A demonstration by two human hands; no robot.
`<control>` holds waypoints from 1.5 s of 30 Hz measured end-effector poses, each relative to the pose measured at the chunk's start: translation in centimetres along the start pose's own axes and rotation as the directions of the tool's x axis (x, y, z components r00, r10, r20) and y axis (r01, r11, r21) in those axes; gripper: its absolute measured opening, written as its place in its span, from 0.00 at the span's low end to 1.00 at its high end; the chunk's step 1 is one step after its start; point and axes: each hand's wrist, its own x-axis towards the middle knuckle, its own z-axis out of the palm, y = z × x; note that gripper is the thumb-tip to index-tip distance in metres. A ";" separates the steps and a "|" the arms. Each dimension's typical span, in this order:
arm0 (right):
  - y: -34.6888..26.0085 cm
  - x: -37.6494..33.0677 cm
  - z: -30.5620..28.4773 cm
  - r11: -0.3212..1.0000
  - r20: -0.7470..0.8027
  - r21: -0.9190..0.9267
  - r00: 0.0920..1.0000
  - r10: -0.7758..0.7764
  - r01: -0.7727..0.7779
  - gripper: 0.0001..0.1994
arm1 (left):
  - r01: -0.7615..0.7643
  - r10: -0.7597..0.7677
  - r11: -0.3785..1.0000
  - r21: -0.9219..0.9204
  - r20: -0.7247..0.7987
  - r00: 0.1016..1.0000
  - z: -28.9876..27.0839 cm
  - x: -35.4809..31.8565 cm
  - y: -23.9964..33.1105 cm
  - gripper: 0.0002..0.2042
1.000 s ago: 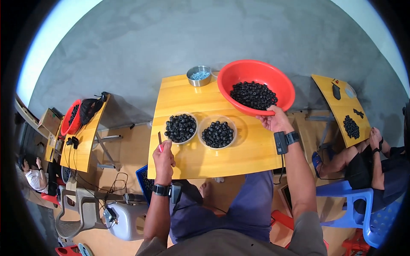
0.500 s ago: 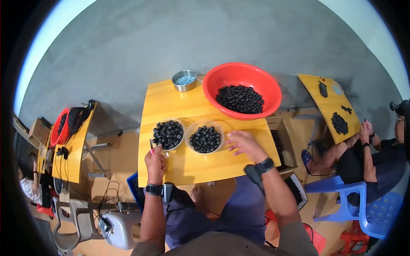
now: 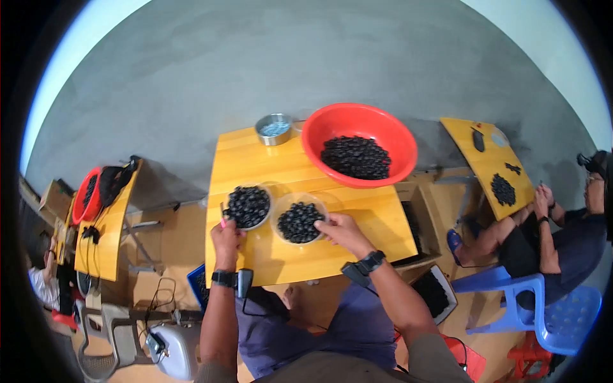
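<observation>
R hand (image 3: 340,232) has moved in to R tub's (image 3: 281,207) 3 o'clock, fingertips at black pcs (image 3: 298,223); grip: can't tell. L hand (image 3: 227,241), 9 o'clock, closed on pink tool (image 3: 223,223). Prob. picking; next needs clean pinch.

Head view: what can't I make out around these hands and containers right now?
All in the head view:
Slim tool: grip end hidden inside the left hand.
Right hand: fingers blurred against the black pieces; whether they hold one is unclear.
Red basin: bottom covered by its heap.
Blue bits: too small and blurred.
Far-left co-worker: cut off by the dark lens rim.
</observation>
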 end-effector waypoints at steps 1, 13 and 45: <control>0.5 0.3 -0.1 0.997 -0.078 -0.056 0.995 -0.054 0.050 0.16 | -0.064 0.064 0.998 0.025 0.022 0.998 0.2 0.3 0.0 0.10; -3.1 0.5 0.7 0.913 -0.293 -0.308 0.887 -0.357 0.266 0.18 | -0.123 0.124 0.992 -0.016 0.102 0.987 0.9 -1.3 6.6 0.10; -4.7 -4.7 -8.8 0.274 -0.200 0.904 0.891 -0.407 0.328 0.43 | -0.003 0.017 1.000 -0.022 0.713 0.701 21.2 -12.4 13.7 0.11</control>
